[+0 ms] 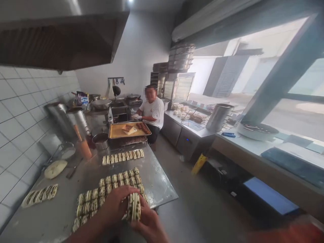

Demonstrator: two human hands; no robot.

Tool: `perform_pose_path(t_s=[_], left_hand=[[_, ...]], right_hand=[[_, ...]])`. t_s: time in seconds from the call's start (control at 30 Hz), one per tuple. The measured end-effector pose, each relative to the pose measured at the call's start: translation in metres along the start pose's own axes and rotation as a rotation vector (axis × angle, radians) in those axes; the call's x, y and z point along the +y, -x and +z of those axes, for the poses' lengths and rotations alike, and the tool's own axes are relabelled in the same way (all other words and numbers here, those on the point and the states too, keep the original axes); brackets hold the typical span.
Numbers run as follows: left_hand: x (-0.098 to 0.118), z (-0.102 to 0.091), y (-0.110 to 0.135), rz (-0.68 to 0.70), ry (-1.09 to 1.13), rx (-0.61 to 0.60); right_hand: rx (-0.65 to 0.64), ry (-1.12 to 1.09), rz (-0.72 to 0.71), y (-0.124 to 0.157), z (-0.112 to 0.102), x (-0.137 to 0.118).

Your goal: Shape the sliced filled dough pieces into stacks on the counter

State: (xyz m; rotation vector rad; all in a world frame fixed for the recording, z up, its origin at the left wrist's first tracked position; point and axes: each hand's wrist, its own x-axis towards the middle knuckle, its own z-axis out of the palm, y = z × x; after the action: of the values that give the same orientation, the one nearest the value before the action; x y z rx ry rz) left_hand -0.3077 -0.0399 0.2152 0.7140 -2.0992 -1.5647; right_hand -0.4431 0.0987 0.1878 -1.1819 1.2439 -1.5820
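A striped dough roll [133, 206], pale with dark filling showing between its strips, is held up between my two hands over the near edge of the table. My left hand [117, 200] grips it from the left, fingers curled over its top. From the right, my right hand [149, 221] closes round its other side. Just behind and to the left, rows of similar striped dough rolls [108, 184] lie side by side on the metal table [57, 219]; my left forearm covers part of them. Another row of dough pieces [123, 157] sits farther back.
A slit dough strip [40, 195], a dough round [55, 169] and a rolling pin [82, 143] lie to the left. At the table's far end is a baking tray [115, 131]; a person in a white shirt [157, 111] sits behind it. A counter runs along the right.
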Motion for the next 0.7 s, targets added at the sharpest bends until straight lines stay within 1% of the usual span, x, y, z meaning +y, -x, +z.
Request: perform_pose_path(t_s=[0.07,0.1,0.17,0.27,0.33,0.4,0.47,0.6,0.67,0.7], left_hand=[[-0.001,0.013,0.008,-0.004,-0.077,-0.03],[-0.001,0.017,0.011,-0.026,-0.089,-0.018],[0.0,0.026,0.019,-0.111,-0.022,-0.01],[-0.002,0.04,0.04,-0.305,0.256,-0.077],[-0.005,0.046,0.054,-0.427,0.469,-0.072],[-0.006,0.045,0.063,-0.467,0.596,-0.03],[-0.004,0.04,0.068,-0.512,0.71,0.033],[-0.001,0.025,0.069,-0.599,0.945,0.246],[-0.001,0.018,0.071,-0.575,0.937,0.291],[-0.001,0.015,0.072,-0.555,0.89,0.281]], right_hand=[[0.006,-0.047,0.075,0.008,0.002,0.004],[0.018,-0.06,0.098,0.009,0.003,0.004],[0.048,-0.057,0.108,0.008,0.004,0.005],[0.092,-0.004,0.063,0.007,0.008,0.013],[0.106,0.073,0.006,0.009,0.011,0.023],[0.089,0.185,-0.048,0.013,0.011,0.03],[0.018,0.279,-0.09,0.017,0.006,0.03],[-0.249,0.328,-0.182,0.019,-0.01,0.019],[-0.341,0.313,-0.202,0.018,-0.015,0.017],[-0.371,0.296,-0.184,0.018,-0.015,0.02]])
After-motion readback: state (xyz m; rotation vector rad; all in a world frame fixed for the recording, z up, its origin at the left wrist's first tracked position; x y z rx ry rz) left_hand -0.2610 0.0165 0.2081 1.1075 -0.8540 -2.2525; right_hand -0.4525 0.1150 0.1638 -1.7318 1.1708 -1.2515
